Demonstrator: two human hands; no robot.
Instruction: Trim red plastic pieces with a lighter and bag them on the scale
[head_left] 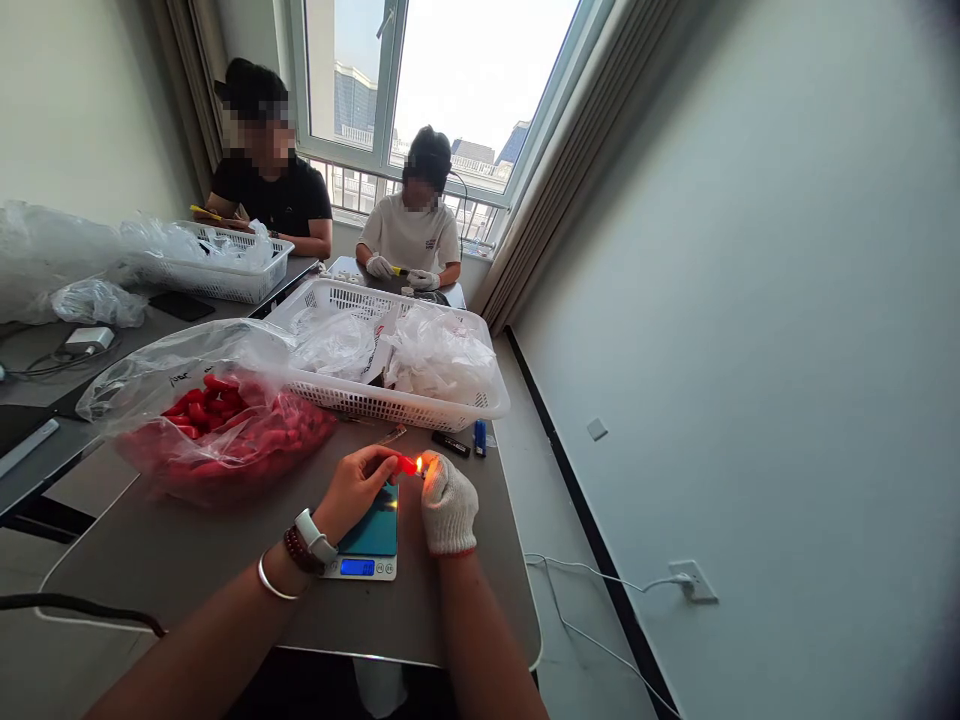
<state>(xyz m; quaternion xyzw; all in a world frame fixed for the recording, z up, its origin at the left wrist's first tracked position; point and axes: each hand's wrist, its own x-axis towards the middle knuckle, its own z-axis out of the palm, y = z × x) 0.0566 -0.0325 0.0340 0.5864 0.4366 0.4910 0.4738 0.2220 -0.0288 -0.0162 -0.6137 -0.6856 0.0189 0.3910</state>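
My bare left hand, with a watch and bracelets at the wrist, pinches a small red piece by one end. My right hand, in a white knitted glove, is closed round a lit lighter, mostly hidden by the glove. Its flame burns at the tip of the red piece, between my two hands. Under the left hand lies a digital kitchen scale with a teal top and a lit blue display. To the left, an open clear plastic bag holds many similar red pieces.
A white plastic basket full of clear bags stands beyond my hands. Near it lie a blue lighter and a black object. Two people sit across, one handling something yellow. Another basket is at left.
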